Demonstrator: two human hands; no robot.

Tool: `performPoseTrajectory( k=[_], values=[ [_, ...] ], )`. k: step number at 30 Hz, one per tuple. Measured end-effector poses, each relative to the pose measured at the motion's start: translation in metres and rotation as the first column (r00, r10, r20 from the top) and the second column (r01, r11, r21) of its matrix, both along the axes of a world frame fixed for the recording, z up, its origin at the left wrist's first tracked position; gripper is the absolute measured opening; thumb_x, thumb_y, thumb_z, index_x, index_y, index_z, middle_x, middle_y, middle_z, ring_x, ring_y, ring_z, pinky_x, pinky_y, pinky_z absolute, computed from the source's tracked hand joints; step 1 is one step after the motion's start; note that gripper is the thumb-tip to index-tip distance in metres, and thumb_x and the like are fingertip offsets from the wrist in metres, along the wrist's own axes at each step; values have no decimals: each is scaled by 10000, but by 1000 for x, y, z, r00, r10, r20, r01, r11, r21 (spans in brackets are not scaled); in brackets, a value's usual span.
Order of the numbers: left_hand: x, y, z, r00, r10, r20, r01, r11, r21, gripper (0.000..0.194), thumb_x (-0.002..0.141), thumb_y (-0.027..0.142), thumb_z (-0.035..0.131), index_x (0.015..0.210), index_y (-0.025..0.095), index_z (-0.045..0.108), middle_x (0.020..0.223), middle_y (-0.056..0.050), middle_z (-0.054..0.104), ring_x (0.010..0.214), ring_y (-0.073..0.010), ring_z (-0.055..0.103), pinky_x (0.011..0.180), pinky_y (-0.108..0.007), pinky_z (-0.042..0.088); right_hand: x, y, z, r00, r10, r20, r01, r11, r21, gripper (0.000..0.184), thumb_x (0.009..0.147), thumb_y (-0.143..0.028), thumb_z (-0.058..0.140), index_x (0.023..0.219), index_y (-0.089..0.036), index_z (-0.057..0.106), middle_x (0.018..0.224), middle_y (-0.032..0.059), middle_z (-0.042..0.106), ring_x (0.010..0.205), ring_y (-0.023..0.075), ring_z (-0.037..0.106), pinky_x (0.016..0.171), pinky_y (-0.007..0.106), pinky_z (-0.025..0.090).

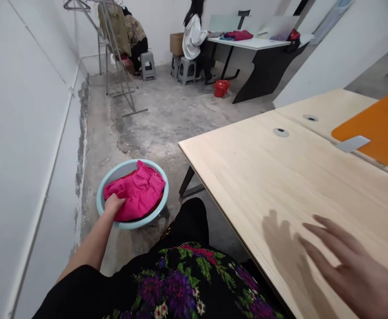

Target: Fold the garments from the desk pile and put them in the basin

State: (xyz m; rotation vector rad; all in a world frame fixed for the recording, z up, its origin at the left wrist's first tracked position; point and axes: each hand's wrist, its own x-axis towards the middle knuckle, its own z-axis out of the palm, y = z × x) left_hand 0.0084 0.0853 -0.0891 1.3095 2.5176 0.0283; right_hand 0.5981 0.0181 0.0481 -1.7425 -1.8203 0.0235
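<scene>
On my left, a light-blue basin (165, 201) holds a bright pink garment (141, 192), folded and bunched, with darker red cloth showing under its edges. My left hand (114, 204) reaches over the near rim and has its fingers closed on the left side of the pink garment, the fingertips partly hidden in the fabric. Above the pale wooden table (240, 177) on my right, my right hand (350, 261) is spread, slightly blurred, and holds nothing. Its shadow falls on the tabletop.
The table's corner juts toward the basin. An orange divider (376, 128) stands at the right. Ahead are a metal clothes rack (121, 57), a red bucket (221, 88) and a white table (257, 43) with cloth. Two people sit on grey stools. A white wall runs along the left.
</scene>
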Motion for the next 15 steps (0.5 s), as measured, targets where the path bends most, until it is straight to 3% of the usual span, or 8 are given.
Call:
performPoseTrajectory(
  k=[3,8,11,15],
  values=[
    [22,3,-11,994,-105,22,102,989,107,242,779,298,547,966,173,636,1028,-161,650,1070,-317,608,871,-405,462,-19,21,-29,980,186,69,-185,983,-18,264,859,-510,497,1044,-400,649,1241,83,632,1005,322,674,725,471,603],
    [38,6,-21,977,-198,75,177,959,219,175,787,298,562,930,221,627,1045,-118,621,1217,-325,497,1010,-465,361,-24,39,-54,943,270,195,-289,954,78,267,906,-357,463,1034,-230,661,1116,136,673,995,324,669,864,504,562],
    [25,9,-23,996,-49,79,24,957,288,361,748,314,618,1084,196,559,1213,-150,551,1293,-341,413,1082,-483,306,-22,41,-56,939,274,206,-299,950,96,258,913,-326,475,1057,-217,659,1127,136,666,1005,310,662,876,477,554],
    [-1,21,-28,963,249,100,-266,931,248,647,741,424,644,1235,84,401,1269,-271,463,1270,-388,419,994,-526,402,-23,40,-56,937,265,226,-293,951,101,255,920,-302,481,1084,-208,653,1136,135,661,1023,298,655,888,457,549]
  ],
)
